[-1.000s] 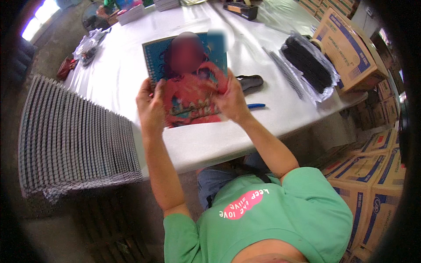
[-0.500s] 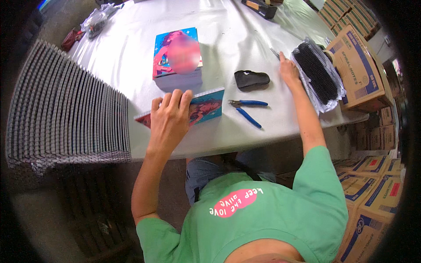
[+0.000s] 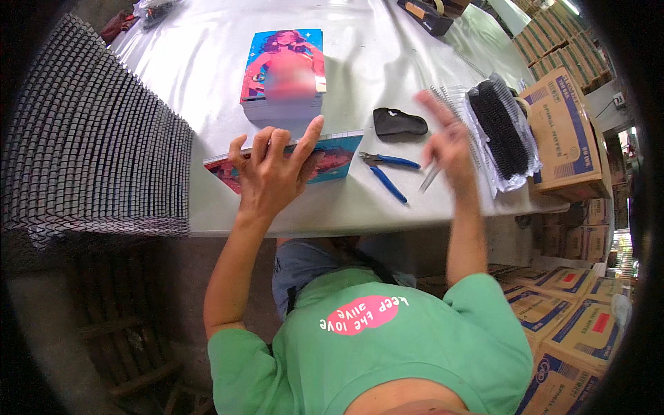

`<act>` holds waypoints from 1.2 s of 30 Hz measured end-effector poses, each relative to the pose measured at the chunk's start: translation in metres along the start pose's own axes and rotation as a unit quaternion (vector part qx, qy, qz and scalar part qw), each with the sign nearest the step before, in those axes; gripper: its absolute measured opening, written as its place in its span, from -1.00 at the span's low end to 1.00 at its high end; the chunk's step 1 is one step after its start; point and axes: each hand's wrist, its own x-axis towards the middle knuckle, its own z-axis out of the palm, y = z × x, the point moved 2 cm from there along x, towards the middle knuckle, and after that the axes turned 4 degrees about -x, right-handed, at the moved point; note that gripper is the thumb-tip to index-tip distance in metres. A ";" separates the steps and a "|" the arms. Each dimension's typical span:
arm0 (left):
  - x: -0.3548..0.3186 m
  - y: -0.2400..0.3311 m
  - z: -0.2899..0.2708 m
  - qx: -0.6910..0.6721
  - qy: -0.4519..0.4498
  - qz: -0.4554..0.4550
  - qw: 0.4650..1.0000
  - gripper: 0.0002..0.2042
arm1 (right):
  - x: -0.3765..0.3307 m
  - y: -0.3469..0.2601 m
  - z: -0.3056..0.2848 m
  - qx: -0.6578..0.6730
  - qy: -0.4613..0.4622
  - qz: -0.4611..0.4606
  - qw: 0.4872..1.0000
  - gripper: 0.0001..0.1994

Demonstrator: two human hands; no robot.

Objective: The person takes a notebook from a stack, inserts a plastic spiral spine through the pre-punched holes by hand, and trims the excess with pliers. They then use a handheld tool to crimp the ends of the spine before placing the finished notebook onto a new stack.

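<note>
One head-worn fisheye view looks steeply down from above the person; the green shirt (image 3: 387, 346) fills the lower centre, close under the lens; the white worktop (image 3: 207, 69) spreads across the upper half, farther off; both hands reach up into mid-frame from the lower edge; straight edges bow toward the dark round rim; cardboard boxes (image 3: 560, 131) crowd the right edge.
</note>
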 end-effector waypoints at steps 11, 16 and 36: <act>0.004 0.003 -0.022 -0.138 -0.003 -0.031 0.990 -0.65 | -0.038 -0.014 0.067 0.175 -0.130 0.021 0.976 -0.42; -0.015 0.008 -0.015 -0.145 0.035 -0.013 0.989 -0.70 | -0.028 -0.012 0.034 -0.040 -0.120 -0.031 0.992 -0.80; -0.010 0.034 -0.008 -0.136 0.103 -0.105 0.980 -0.70 | -0.015 -0.010 0.053 -0.026 -0.196 -0.109 0.974 -0.85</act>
